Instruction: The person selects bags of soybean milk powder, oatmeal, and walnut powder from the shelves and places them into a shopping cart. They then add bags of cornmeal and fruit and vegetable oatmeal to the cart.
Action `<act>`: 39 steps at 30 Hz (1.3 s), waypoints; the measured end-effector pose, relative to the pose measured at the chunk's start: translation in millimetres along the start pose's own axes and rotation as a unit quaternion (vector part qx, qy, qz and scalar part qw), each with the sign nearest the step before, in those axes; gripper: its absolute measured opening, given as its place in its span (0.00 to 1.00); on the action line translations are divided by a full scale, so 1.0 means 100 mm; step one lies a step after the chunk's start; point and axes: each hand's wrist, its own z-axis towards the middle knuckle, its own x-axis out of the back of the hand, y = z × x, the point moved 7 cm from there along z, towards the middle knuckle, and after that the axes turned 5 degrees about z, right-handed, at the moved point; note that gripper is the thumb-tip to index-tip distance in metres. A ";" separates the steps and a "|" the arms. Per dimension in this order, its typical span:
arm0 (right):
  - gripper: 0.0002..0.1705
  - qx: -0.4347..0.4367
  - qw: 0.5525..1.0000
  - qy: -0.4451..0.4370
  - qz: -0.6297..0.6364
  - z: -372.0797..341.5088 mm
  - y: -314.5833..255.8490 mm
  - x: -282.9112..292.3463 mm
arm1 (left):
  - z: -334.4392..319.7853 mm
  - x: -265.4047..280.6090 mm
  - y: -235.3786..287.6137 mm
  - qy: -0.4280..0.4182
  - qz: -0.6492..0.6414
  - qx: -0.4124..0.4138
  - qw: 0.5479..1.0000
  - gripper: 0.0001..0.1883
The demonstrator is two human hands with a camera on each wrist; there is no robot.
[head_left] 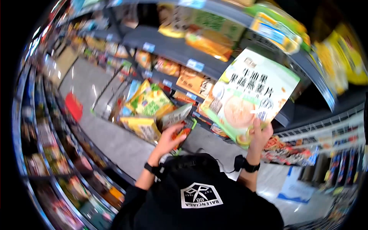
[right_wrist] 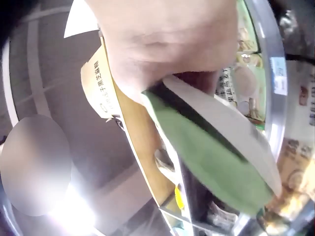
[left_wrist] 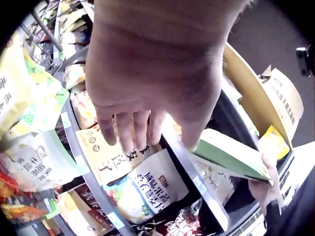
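Observation:
A large white and green oatmeal bag (head_left: 249, 96) is pinched at its lower corner by the right hand (head_left: 260, 136), raised before the shelves. In the right wrist view the bag's green bottom (right_wrist: 206, 152) extends from the right hand (right_wrist: 167, 49). The left hand (head_left: 168, 140) is over the cart's near end, beside a grey-white bag (head_left: 176, 116); whether it touches that bag is unclear. In the left wrist view the left hand (left_wrist: 152, 73) has its fingers extended, with nothing seen in them. Yellow-green bags (head_left: 150, 100) lie in the cart.
The wire shopping cart (head_left: 100, 100) stands left of the stocked shelf (head_left: 172, 46). Yellow bags (head_left: 341, 57) hang at the upper right. More shelving (head_left: 50, 153) lines the left side, and a red object (head_left: 73, 107) is on the aisle floor (head_left: 84, 82).

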 end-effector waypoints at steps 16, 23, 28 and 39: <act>0.10 -0.164 0.909 -0.342 -0.174 -1.11 2.10 -0.84 | -0.48 0.34 -0.54 -0.026 -0.148 0.056 0.987 0.40; 0.09 0.022 0.895 -0.383 -0.228 -1.43 2.53 -1.65 | -0.96 0.54 -1.37 0.068 0.014 0.047 0.996 0.28; 0.11 -0.055 0.833 -0.436 -0.336 -1.59 2.98 -1.96 | -1.06 0.57 -1.97 0.144 0.039 0.148 0.978 0.20; 0.21 -0.265 0.789 -0.467 -0.298 -2.03 3.62 -0.58 | -0.92 0.13 -3.33 0.181 0.059 0.345 0.919 0.20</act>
